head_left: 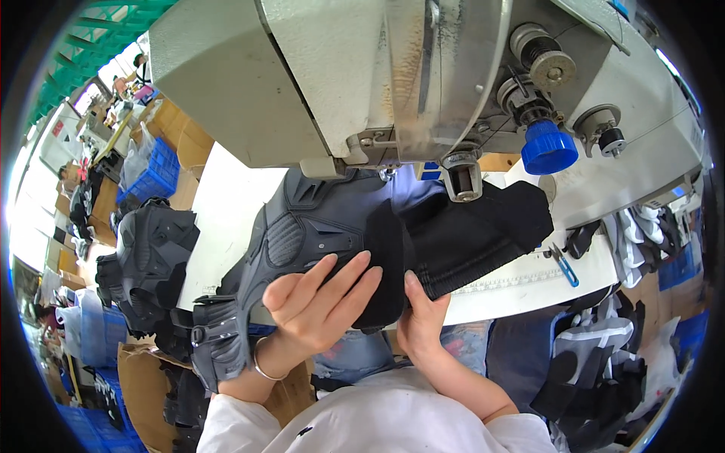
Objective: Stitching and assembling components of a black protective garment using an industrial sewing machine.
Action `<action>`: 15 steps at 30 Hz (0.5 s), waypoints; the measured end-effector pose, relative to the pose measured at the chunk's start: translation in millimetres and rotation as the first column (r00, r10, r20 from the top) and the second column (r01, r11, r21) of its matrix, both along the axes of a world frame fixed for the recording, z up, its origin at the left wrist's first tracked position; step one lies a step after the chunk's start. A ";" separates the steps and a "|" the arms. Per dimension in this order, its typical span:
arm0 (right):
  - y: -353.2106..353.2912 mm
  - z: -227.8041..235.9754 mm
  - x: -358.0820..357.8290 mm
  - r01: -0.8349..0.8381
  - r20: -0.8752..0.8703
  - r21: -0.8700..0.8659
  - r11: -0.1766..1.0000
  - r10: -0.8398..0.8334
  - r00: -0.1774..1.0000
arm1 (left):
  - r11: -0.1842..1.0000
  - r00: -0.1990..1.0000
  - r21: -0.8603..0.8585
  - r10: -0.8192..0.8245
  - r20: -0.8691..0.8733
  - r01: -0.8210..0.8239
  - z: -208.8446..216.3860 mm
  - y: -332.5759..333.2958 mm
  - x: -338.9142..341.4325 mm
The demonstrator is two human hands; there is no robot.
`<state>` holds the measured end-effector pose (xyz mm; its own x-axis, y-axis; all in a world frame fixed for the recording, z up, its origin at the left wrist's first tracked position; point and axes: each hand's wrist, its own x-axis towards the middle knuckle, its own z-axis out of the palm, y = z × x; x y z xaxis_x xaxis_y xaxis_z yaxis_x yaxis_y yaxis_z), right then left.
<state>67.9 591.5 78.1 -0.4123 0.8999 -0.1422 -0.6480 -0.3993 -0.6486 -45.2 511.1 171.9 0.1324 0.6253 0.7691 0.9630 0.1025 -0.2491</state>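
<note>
Item one: padded piece (325, 234), dark grey, moulded, with a black fabric flap (483, 226). Position: across the front edge of the white bench (230, 196), below the sewing machine (332, 90). Long axis of the grey part: slanting, strapped end toward me at lower left, far end up under the machine head. The flap points right and slightly away, toward the bench's right end.

Hands, apart: left hand (325, 302), fingers extended and resting on the grey face; right hand (424, 313), thumb on the flap's near edge, remaining fingers mostly out of my sight — whether they clamp from below, I cannot tell.

Obscured: I cannot make out the stitching point; the machine head covers it and cuts off the piece's far end.

Also listed: blue-handled snips (563, 266), near the bench's right front corner; similar grey pieces (151, 260), heaped beside its left edge — lower ones hard to separate.
</note>
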 end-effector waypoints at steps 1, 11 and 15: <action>1.8 0.5 0.4 -0.004 -0.003 0.000 1.000 0.004 1.000 | 1.000 1.000 0.011 0.002 0.004 -0.002 2.2 0.3 -1.4; -1.2 5.0 -2.3 0.002 -0.022 -0.093 0.996 -0.004 1.000 | 0.999 0.982 -0.031 -0.024 -0.187 0.018 19.9 1.9 -7.5; -2.7 5.2 -2.5 -0.008 -0.010 -0.099 0.995 0.007 1.000 | 0.998 0.977 -0.062 -0.010 -0.212 -0.003 6.3 -2.6 -7.4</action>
<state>65.3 588.8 83.3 -0.4207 0.8786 -0.2260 -0.6510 -0.4659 -0.5993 -52.6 508.5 178.2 0.2907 0.6699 0.6832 0.8879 0.0773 -0.4535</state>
